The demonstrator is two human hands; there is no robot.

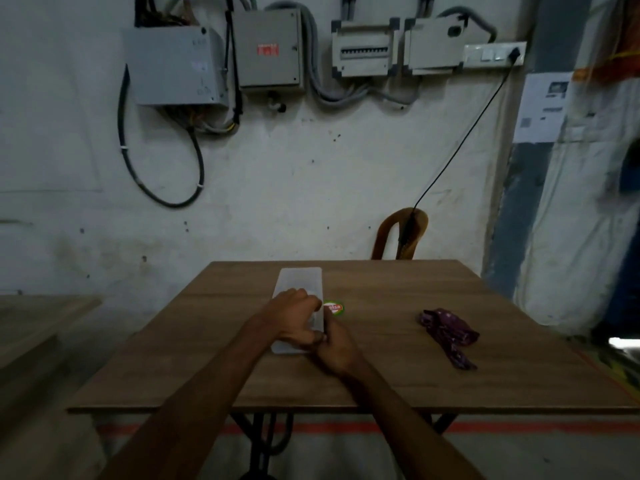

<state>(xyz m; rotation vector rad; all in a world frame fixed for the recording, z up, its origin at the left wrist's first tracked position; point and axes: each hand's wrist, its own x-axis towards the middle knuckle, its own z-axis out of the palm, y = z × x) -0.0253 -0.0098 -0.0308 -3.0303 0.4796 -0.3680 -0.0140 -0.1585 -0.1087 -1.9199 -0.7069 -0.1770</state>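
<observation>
White case [300, 279] lengthwise on worktop [381, 358], round green-red lid [335, 308] just beside its right edge, crumpled purple cloth [446, 329] well apart rightward, case flat, pale, round-cornered, left hand [294, 315] and right hand [334, 344] together, both gripping its near end
</observation>
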